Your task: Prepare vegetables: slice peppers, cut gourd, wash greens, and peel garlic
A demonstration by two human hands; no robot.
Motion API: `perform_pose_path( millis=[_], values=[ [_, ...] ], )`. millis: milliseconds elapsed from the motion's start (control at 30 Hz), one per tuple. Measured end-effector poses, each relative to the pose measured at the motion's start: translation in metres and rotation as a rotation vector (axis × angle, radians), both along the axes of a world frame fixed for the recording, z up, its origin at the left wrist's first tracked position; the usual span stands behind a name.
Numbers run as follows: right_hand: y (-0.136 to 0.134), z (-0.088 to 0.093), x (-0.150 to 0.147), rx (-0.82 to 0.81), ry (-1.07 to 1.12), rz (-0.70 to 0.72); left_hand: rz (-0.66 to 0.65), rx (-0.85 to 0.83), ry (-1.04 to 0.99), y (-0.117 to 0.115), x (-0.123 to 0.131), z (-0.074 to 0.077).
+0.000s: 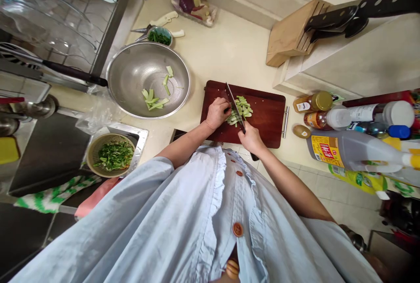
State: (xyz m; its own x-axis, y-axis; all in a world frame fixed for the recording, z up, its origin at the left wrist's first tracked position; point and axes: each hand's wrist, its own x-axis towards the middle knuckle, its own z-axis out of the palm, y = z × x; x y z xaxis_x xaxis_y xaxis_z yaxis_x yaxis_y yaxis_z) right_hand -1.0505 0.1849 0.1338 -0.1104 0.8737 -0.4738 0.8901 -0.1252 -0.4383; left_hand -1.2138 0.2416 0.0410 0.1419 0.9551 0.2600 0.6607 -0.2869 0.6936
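Note:
My right hand (252,138) is closed around the handle of a kitchen knife (232,98). The blade points away from me and stands on edge over a dark red-brown cutting board (269,121). Just left of the blade, my left hand (218,113) has its fingers curled down onto pale green pieces; its fingertips are partly hidden. Chopped green stalks (243,107) lie in a small heap to the right of the blade, with some under it. Left of the board, a perforated metal bowl (127,73) holds several longer cut stalk pieces (154,100).
A small bowl of chopped greens (159,36) sits beside scissors (166,18). A strainer basket of leaves (114,156) stands by the sink. The knife block (292,33) is at back right, with bottles (328,147) along the right side. A dish rack (114,20) is at left.

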Motion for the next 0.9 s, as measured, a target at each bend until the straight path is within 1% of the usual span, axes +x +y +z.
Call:
perform_pose_path(
  millis=[100,167,267,333,433,533,600,700,800,900],
  values=[
    [0.009,-0.013,-0.008,0.073,0.041,-0.017,-0.001,-0.025,-0.021,0.002,-0.002,0.005],
    [0.011,-0.016,-0.003,0.076,0.108,-0.027,-0.031,-0.035,-0.092,0.002,-0.009,0.012],
    [0.007,-0.011,0.013,0.070,0.213,-0.075,-0.061,-0.037,-0.193,-0.010,-0.027,0.023],
    [-0.003,-0.004,0.022,0.092,0.251,-0.105,-0.021,-0.016,-0.169,-0.024,-0.037,0.026],
    [-0.019,0.006,0.027,0.108,0.273,-0.113,0.031,0.002,-0.064,-0.047,-0.039,0.021],
    [-0.031,0.011,0.028,0.094,0.262,-0.111,0.033,0.011,-0.056,-0.058,-0.031,0.013],
    [-0.036,0.013,0.030,0.087,0.255,-0.112,0.015,0.034,-0.102,-0.058,-0.027,0.010],
    [-0.042,0.014,0.038,0.085,0.258,-0.129,-0.022,0.056,-0.155,-0.057,-0.032,0.011],
    [-0.048,0.015,0.047,0.097,0.264,-0.156,-0.051,0.062,-0.181,-0.058,-0.037,0.013],
    [-0.052,0.016,0.050,0.110,0.267,-0.170,-0.077,0.077,-0.173,-0.057,-0.033,0.011]
  ],
)
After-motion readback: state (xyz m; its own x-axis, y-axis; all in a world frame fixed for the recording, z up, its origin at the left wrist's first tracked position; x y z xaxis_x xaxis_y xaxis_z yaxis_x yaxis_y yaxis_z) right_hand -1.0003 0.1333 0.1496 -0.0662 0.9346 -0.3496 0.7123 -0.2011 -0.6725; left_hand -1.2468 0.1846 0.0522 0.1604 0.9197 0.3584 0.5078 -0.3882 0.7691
